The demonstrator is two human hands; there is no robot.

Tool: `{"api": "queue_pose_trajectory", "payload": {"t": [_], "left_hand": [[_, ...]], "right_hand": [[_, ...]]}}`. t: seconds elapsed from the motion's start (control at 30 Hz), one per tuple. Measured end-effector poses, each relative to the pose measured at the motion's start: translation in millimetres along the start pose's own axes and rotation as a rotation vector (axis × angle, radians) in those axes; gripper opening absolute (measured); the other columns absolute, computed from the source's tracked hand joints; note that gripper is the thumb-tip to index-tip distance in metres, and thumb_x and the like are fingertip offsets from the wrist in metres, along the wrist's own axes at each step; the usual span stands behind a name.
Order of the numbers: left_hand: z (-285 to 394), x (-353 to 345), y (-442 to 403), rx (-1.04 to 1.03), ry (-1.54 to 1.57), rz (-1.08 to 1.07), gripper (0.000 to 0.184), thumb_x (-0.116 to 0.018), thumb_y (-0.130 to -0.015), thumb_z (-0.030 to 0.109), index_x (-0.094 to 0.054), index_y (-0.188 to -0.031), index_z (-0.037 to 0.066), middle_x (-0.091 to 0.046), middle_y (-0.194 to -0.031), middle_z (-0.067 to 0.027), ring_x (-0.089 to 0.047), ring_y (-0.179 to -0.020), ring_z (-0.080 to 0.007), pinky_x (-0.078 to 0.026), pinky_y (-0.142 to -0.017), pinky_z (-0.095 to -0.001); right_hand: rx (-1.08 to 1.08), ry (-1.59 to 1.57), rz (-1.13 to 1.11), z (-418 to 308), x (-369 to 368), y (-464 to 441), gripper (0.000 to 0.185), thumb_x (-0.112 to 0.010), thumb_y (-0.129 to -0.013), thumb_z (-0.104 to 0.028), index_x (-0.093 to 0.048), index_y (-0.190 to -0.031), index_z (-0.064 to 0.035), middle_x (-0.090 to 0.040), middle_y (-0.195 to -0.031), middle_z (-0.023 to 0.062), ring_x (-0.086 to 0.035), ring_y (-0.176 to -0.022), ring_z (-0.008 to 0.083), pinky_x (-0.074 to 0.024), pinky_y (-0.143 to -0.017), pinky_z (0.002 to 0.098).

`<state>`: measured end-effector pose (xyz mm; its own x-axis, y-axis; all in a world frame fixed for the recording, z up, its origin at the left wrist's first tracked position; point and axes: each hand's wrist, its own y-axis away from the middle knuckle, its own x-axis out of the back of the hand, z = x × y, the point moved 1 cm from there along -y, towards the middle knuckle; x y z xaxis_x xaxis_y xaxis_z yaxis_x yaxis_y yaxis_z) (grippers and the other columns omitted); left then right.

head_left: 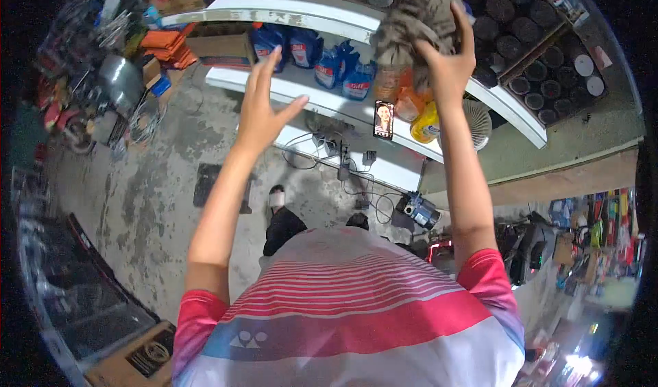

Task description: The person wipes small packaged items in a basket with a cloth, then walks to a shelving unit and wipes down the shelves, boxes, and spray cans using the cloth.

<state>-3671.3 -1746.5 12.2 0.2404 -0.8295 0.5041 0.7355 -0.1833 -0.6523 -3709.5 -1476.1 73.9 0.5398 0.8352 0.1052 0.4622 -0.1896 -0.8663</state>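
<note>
Cloth first: a grey-brown, crumpled fabric cloth (415, 20), held up ahead of me at the right end of the white-edged upper shelf (295, 18). Whether it touches the shelf edge, I cannot tell.

Handling, my judgement: light, soft, limp. No stiffness to lean on, nothing to break. Likely grippy rather than slick, unless damp or oily, which I can't make out. Best hold: a thick bunch near the middle, palm behind the folds; a pinch at one edge would leave the rest dangling, apt to catch on nearby goods.

My right fingers (467, 36) are curled round the near right side of it, thumb lying on the front folds; some fingertips are hidden, so firmness of grip is unclear. My left fingers (265, 79) are spread and hold nothing, nearest the blue plastic bottles with pale labels (326, 68) on the lower shelf.

Looks: dull, matt, deep irregular creases, darker in the hollows. Bulky wad on top, a narrower tail drooping below toward the orange plastic bag (410, 103). No pattern visible; any stains are too indistinct to call.
</note>
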Motion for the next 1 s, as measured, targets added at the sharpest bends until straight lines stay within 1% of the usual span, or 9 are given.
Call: {"api": "queue_pose_trajectory", "payload": {"t": [0.03,0.13,0.2,0.27,0.4,0.63,0.7,0.87,1.0], "left_hand": [[-13,-1,-23,-0.065,-0.002,0.003,0.073,-0.068,-0.068,0.026,-0.030,-0.128,0.011,-0.040,-0.119,-0.0155,-0.038,-0.112,-0.0309,-0.032,-0.092,-0.0386],[-45,-7,-86,-0.299,-0.026,0.049,0.068,-0.065,-0.069,0.027,-0.032,-0.127,0.011,-0.040,-0.118,-0.0140,-0.039,-0.108,-0.0313,-0.033,-0.091,-0.0384],[-61,-10,-124,-0.377,0.054,0.073,0.064,-0.064,-0.069,0.028,-0.036,-0.125,0.012,-0.043,-0.114,-0.0135,-0.039,-0.105,-0.0304,-0.033,-0.089,-0.0384],[-88,-14,-157,-0.435,0.052,0.028,0.060,-0.062,-0.069,0.028,-0.040,-0.122,0.011,-0.044,-0.113,-0.0126,-0.040,-0.105,-0.0306,-0.033,-0.090,-0.0389],[-161,-29,-192,-0.412,0.045,-0.149,0.049,-0.057,-0.073,0.028,-0.046,-0.117,0.008,-0.045,-0.113,-0.0140,-0.040,-0.106,-0.0316,-0.031,-0.092,-0.0395],[-161,-56,-205,-0.369,0.014,-0.246,0.046,-0.060,-0.070,0.036,-0.051,-0.112,0.020,-0.046,-0.114,-0.0119,-0.042,-0.103,-0.0325,-0.036,-0.086,-0.0398],[-167,-62,-212,-0.273,-0.049,-0.236,0.036,-0.060,-0.069,0.029,-0.057,-0.103,0.019,-0.049,-0.110,-0.0079,-0.047,-0.095,-0.0305,-0.040,-0.081,-0.0368],[-175,-80,-215,-0.068,-0.082,-0.119,0.025,-0.057,-0.068,0.022,-0.063,-0.092,0.016,-0.054,-0.101,-0.0089,-0.050,-0.092,-0.0283,-0.040,-0.080,-0.0350],[-170,-86,-218,0.038,-0.207,-0.061,0.027,-0.056,-0.069,0.026,-0.063,-0.093,0.016,-0.054,-0.099,-0.0118,-0.051,-0.090,-0.0298,-0.041,-0.078,-0.0367]], "right_hand": [[0.020,0.047,-0.012,-9,-18,-8,0.063,-0.066,-0.058,-0.003,-0.045,-0.117,-0.0037,-0.049,-0.115,0.0102,-0.047,-0.104,0.0184,-0.0351,-0.091,0.0293],[0.024,0.339,-0.036,18,-84,-8,0.063,-0.070,-0.055,-0.007,-0.048,-0.114,-0.0058,-0.051,-0.109,0.0120,-0.048,-0.102,0.0246,-0.0368,-0.089,0.0303],[0.131,0.488,-0.058,55,-141,1,0.060,-0.070,-0.049,-0.015,-0.055,-0.107,-0.0104,-0.055,-0.101,0.0146,-0.052,-0.089,0.0296,-0.0376,-0.083,0.0384],[0.005,0.340,-0.121,70,-208,9,0.048,-0.065,-0.055,-0.018,-0.056,-0.101,-0.0097,-0.054,-0.098,0.0157,-0.050,-0.085,0.0336,-0.0367,-0.077,0.0409],[-0.031,0.487,-0.133,60,-271,11,0.034,-0.055,-0.062,-0.014,-0.056,-0.095,-0.0085,-0.050,-0.105,0.0156,-0.046,-0.089,0.0365,-0.0362,-0.078,0.0451],[-0.127,0.454,-0.192,49,-197,49,0.051,-0.066,-0.062,-0.017,-0.049,-0.109,-0.0068,-0.045,-0.111,0.0167,-0.041,-0.103,0.0349,-0.0333,-0.087,0.0439],[-0.293,0.517,-0.205,60,-167,119,0.042,-0.065,-0.065,-0.016,-0.052,-0.104,-0.0064,-0.046,-0.106,0.0160,-0.043,-0.100,0.0336,-0.0347,-0.085,0.0415],[-0.982,0.588,-0.783,140,-102,280,0.047,-0.067,-0.060,-0.014,-0.052,-0.103,-0.0041,-0.051,-0.104,0.0154,-0.044,-0.100,0.0331,-0.0369,-0.084,0.0418],[-0.832,0.977,-0.725,205,-88,297,0.056,-0.068,-0.059,-0.018,-0.046,-0.109,-0.0051,-0.042,-0.115,0.0231,-0.035,-0.109,0.0407,-0.0318,-0.090,0.0474]]}}
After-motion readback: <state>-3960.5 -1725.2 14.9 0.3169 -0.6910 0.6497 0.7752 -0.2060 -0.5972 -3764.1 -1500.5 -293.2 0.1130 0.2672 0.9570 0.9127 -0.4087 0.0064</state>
